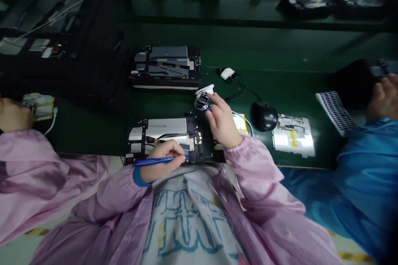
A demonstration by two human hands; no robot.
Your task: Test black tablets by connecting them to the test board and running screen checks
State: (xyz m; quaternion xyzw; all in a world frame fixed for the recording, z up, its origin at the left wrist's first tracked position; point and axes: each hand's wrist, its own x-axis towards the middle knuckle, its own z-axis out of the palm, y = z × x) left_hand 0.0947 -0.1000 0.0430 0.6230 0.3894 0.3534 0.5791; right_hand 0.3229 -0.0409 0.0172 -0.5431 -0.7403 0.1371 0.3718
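Note:
My left hand (163,161) pinches a slim blue pen-like tool (152,161), its tip low over the right part of an opened tablet-like device (168,126). That device lies at the bench's front edge with its silver battery and dark cables bare. My right hand (224,124) reaches forward, index finger and thumb apart. Its index fingertip is at a small round dish (201,101) with dark little parts in it. A scrap of white paper (207,90) sticks up behind the dish. Whether that fingertip touches a part cannot be made out.
Behind stands a stack of similar devices (168,66); a taller dark stack (62,49) rises at left. Right of my hand are a cable with white label (228,74), a black mouse-like object (264,116) and a silver plate (294,136). Co-workers' hands (14,116) (385,97) flank me.

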